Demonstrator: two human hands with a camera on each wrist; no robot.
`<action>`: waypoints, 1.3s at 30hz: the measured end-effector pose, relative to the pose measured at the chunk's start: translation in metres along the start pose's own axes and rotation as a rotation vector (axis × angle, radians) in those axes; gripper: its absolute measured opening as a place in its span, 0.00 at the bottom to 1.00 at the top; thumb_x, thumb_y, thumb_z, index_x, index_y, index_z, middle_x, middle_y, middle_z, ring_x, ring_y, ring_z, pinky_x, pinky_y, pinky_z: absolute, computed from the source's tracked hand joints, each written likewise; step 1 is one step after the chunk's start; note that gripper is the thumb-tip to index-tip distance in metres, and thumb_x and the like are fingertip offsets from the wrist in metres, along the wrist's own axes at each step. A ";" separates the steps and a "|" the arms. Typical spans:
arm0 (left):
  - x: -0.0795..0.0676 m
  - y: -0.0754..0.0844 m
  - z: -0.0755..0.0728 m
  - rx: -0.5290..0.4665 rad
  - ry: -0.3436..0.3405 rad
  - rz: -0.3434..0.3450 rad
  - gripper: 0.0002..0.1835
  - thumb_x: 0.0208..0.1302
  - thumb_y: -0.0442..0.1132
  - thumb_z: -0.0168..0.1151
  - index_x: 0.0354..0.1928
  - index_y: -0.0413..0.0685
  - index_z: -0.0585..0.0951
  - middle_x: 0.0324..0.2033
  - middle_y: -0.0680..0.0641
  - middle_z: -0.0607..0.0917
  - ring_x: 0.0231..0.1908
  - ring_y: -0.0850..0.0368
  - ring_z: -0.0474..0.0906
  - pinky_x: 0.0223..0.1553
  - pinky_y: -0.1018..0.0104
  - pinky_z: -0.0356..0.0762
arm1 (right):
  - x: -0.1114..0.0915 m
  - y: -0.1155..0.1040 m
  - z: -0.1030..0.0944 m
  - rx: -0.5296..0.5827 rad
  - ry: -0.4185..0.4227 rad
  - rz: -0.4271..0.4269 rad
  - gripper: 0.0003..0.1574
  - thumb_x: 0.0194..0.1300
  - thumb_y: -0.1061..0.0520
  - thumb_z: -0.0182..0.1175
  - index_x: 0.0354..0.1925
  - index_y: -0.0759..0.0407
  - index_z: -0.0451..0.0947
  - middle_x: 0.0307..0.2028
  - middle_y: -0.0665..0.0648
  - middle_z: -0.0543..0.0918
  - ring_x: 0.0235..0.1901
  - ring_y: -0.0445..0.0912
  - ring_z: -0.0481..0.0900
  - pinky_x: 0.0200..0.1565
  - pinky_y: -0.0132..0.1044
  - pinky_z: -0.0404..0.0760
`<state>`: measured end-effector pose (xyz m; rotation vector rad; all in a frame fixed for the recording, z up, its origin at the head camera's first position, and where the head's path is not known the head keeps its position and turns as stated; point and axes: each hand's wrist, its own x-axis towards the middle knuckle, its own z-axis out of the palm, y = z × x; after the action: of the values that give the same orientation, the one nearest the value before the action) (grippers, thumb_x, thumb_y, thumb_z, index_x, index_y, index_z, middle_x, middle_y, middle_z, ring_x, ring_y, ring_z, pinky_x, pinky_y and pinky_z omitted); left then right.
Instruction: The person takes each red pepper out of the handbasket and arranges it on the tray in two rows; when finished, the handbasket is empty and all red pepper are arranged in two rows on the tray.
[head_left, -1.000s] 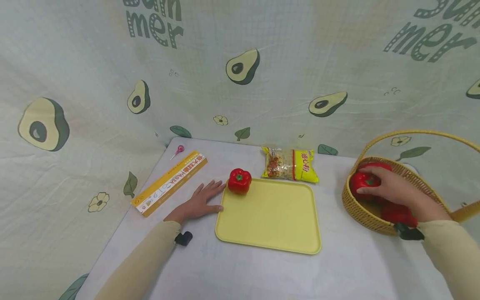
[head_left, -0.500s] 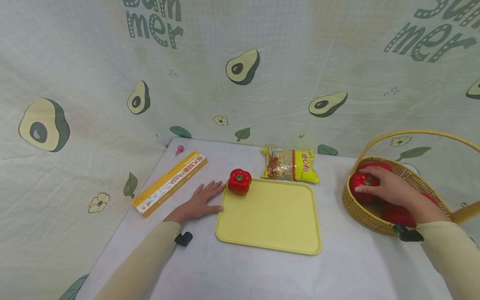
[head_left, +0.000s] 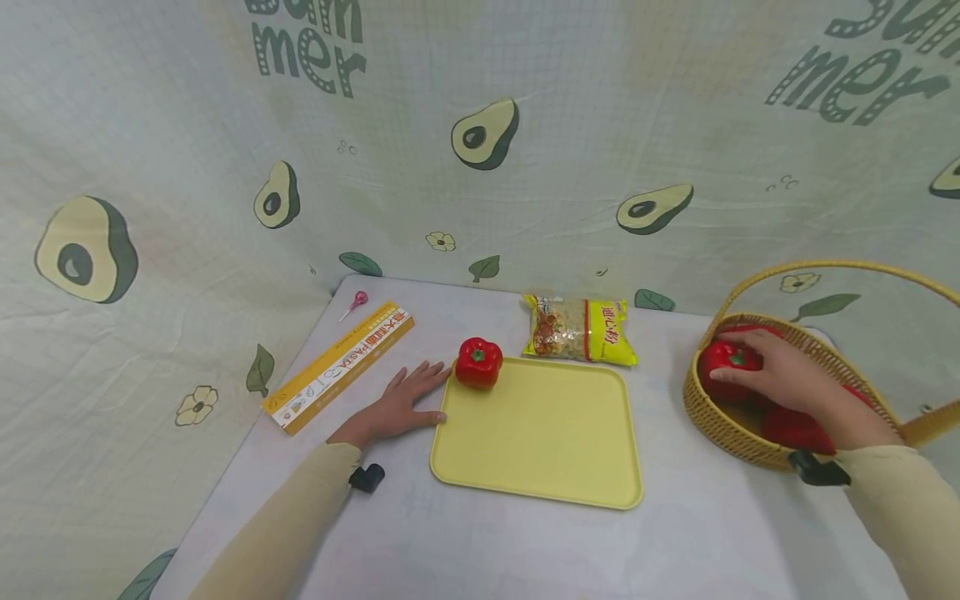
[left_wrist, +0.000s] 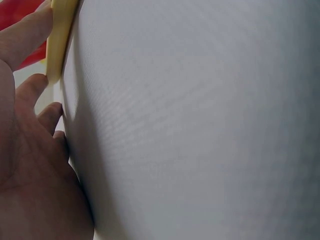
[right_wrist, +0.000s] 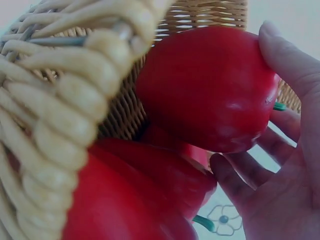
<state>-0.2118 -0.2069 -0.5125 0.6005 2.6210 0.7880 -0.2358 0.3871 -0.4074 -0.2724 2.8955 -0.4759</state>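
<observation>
My right hand (head_left: 795,379) reaches into a wicker basket (head_left: 712,421) and holds a red bell pepper (right_wrist: 205,90) between thumb and fingers. Lower in the basket, several more red peppers (head_left: 795,427) lie under and around the hand. My left hand (head_left: 401,406) rests on the table with fingers spread, fingertips right at the left rim of a yellow tray (head_left: 540,442). One red bell pepper (head_left: 480,364) stands upright in that tray's back left corner, stem up. In the left wrist view the thumb overlaps the tray's edge (left_wrist: 60,45).
Behind the tray lies a yellow bag of noodles or pasta (head_left: 581,329). A long pasta box (head_left: 341,367) is at the left, a pink lollipop (head_left: 361,297) beyond it. The basket's tall handle (head_left: 840,264) arches over its opening. A printed cloth (head_left: 562,167) hangs behind the table.
My right hand and the pepper it holds have shifted only slightly inside the basket. More of another red pepper shows behind the right wrist. The left hand has stayed in place.
</observation>
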 end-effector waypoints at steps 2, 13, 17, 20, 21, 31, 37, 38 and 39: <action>0.000 0.000 0.000 -0.001 0.000 -0.001 0.46 0.67 0.61 0.63 0.81 0.62 0.53 0.81 0.51 0.51 0.80 0.49 0.34 0.77 0.45 0.25 | 0.000 -0.001 -0.001 0.006 0.007 -0.002 0.61 0.61 0.26 0.65 0.73 0.66 0.61 0.63 0.76 0.66 0.57 0.70 0.65 0.53 0.74 0.73; 0.000 -0.002 0.002 0.001 0.003 -0.004 0.46 0.67 0.62 0.63 0.81 0.64 0.53 0.81 0.52 0.51 0.80 0.49 0.34 0.77 0.45 0.24 | -0.005 -0.009 -0.005 0.038 0.057 -0.010 0.57 0.62 0.30 0.66 0.72 0.66 0.63 0.65 0.78 0.61 0.59 0.74 0.62 0.53 0.77 0.70; 0.001 -0.001 0.001 0.001 0.003 -0.005 0.46 0.67 0.62 0.63 0.81 0.64 0.53 0.81 0.52 0.51 0.80 0.50 0.34 0.77 0.46 0.24 | -0.008 -0.010 -0.006 0.046 0.085 -0.018 0.55 0.63 0.31 0.67 0.72 0.65 0.63 0.65 0.79 0.61 0.58 0.74 0.62 0.53 0.78 0.69; 0.000 -0.001 0.001 0.003 0.002 -0.005 0.46 0.67 0.62 0.63 0.81 0.64 0.53 0.81 0.52 0.51 0.80 0.50 0.33 0.77 0.45 0.24 | -0.010 -0.013 -0.007 0.048 0.099 -0.020 0.55 0.63 0.31 0.67 0.72 0.64 0.63 0.65 0.79 0.61 0.58 0.74 0.61 0.52 0.78 0.70; 0.000 -0.001 0.001 0.001 0.003 -0.004 0.46 0.67 0.62 0.63 0.81 0.63 0.53 0.81 0.52 0.51 0.80 0.49 0.33 0.77 0.45 0.24 | -0.010 -0.013 -0.007 0.047 0.101 -0.017 0.55 0.63 0.31 0.67 0.72 0.64 0.63 0.65 0.79 0.61 0.58 0.74 0.61 0.52 0.78 0.70; 0.000 -0.002 0.001 0.000 0.006 0.002 0.46 0.67 0.61 0.63 0.81 0.63 0.54 0.81 0.52 0.51 0.80 0.49 0.34 0.77 0.45 0.25 | -0.020 -0.021 -0.009 0.030 0.166 0.006 0.56 0.63 0.30 0.67 0.72 0.65 0.63 0.67 0.80 0.59 0.59 0.76 0.59 0.51 0.79 0.68; 0.001 -0.002 0.001 0.004 0.011 0.002 0.46 0.67 0.62 0.63 0.81 0.63 0.54 0.81 0.52 0.52 0.80 0.49 0.34 0.77 0.44 0.25 | -0.026 -0.022 -0.008 0.033 0.219 -0.007 0.54 0.64 0.34 0.67 0.71 0.67 0.63 0.64 0.80 0.61 0.57 0.75 0.61 0.47 0.77 0.71; 0.001 -0.002 0.001 0.005 0.011 0.003 0.46 0.67 0.62 0.63 0.81 0.63 0.54 0.81 0.52 0.52 0.80 0.49 0.34 0.77 0.44 0.25 | -0.027 -0.022 -0.008 0.033 0.226 -0.009 0.53 0.64 0.34 0.68 0.71 0.67 0.63 0.63 0.79 0.62 0.57 0.74 0.61 0.46 0.77 0.71; 0.001 -0.002 0.001 0.006 0.012 0.003 0.46 0.67 0.62 0.63 0.81 0.63 0.54 0.81 0.52 0.52 0.80 0.49 0.34 0.77 0.44 0.25 | -0.028 -0.021 -0.008 0.035 0.231 -0.009 0.53 0.64 0.35 0.68 0.71 0.67 0.63 0.63 0.79 0.62 0.57 0.74 0.61 0.46 0.77 0.71</action>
<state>-0.2124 -0.2072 -0.5146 0.6032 2.6345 0.7872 -0.2073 0.3756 -0.3883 -0.2401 3.1070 -0.5951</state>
